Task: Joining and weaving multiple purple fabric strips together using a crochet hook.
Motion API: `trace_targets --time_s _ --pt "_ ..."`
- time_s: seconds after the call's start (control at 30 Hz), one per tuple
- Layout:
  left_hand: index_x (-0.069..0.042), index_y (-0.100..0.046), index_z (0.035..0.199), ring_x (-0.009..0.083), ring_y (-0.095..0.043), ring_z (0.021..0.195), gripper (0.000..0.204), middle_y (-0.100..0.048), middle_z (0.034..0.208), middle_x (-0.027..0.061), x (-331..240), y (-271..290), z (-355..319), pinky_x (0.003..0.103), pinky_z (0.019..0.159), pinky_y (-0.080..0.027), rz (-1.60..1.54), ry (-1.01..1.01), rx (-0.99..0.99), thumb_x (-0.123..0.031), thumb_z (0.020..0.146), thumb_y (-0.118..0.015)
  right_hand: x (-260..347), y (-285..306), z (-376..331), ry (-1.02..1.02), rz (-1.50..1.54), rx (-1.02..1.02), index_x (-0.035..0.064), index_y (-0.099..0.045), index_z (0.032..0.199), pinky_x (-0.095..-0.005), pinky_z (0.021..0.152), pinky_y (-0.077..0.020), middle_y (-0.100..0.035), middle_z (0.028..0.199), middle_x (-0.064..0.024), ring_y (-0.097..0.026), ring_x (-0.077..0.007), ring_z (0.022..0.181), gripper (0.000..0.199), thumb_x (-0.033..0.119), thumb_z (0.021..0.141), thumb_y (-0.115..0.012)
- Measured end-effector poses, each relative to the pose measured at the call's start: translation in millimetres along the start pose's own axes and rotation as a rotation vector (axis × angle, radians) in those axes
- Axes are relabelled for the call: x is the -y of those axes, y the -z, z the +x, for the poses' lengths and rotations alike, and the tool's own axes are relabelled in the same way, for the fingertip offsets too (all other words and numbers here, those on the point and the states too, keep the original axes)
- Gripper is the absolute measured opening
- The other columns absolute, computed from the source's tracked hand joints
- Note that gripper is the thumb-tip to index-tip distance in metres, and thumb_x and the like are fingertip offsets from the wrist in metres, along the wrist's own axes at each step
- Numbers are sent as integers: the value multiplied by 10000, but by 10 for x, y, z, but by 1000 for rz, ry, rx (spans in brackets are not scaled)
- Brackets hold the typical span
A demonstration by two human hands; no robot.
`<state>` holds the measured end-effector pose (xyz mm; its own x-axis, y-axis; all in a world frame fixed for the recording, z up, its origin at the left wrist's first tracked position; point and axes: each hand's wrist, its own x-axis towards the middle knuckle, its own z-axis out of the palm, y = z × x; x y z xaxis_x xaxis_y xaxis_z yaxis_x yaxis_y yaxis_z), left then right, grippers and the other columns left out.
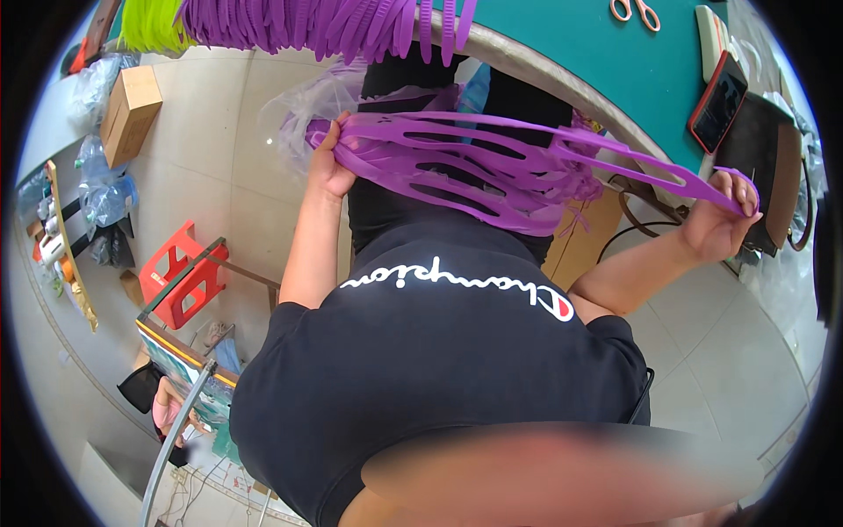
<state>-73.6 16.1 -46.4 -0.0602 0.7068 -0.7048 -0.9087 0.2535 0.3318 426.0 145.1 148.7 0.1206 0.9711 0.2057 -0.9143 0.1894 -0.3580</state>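
Observation:
A bundle of purple rubber straps with long split openings [492, 162] stretches over my lap. My left hand [334, 167] is closed around the gathered left end of the bundle. Out to the right, my right hand [722, 220] pinches the end of one strap [650, 171], pulled taut away from the others. That strap's tip curls over my fingers. Beneath the bundle's left end lies a crumpled clear plastic bag [303, 105]. Thin ragged purple strips [584, 180] hang at the bundle's right side.
Many purple straps [299, 26] and lime-green ones [151, 25] hang over the edge of the green table [562, 31]. The table holds scissors [637, 12] and a phone [720, 101]; a brown bag [764, 167] is beside it. A red stool [183, 274] and carton [132, 114] stand left. Another person [167, 408] sits lower left.

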Motion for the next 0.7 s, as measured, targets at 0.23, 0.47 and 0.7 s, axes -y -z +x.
trace_targets --time_s 0.23,0.47,0.7 --pt "-84 -384 1413 262 -573 1113 506 -568 1247 139 -51 -440 -162 430 994 -457 -3 -127 163 -225 964 -570 -365 -100 -78 -48 -567 161 144 -483 803 -345 773 -308 -519 908 -8 -425 -177 903 183 140 904 -635" --pt "-69 -166 1518 222 -530 1162 924 -501 1271 111 67 -1034 -666 369 1014 -423 543 -258 257 5 793 -734 -1824 -670 -157 -169 -1132 729 42 -481 867 -296 633 -446 -601 872 -76 -555 -160 746 243 120 849 -710" --pt "-29 -212 1496 206 -582 1098 882 -572 1193 106 253 -1417 -963 352 999 -434 511 -282 238 7 791 -741 -2263 -483 -341 -499 -837 649 3 -530 975 -298 800 -463 -583 966 -114 -550 -151 868 319 319 959 -561"
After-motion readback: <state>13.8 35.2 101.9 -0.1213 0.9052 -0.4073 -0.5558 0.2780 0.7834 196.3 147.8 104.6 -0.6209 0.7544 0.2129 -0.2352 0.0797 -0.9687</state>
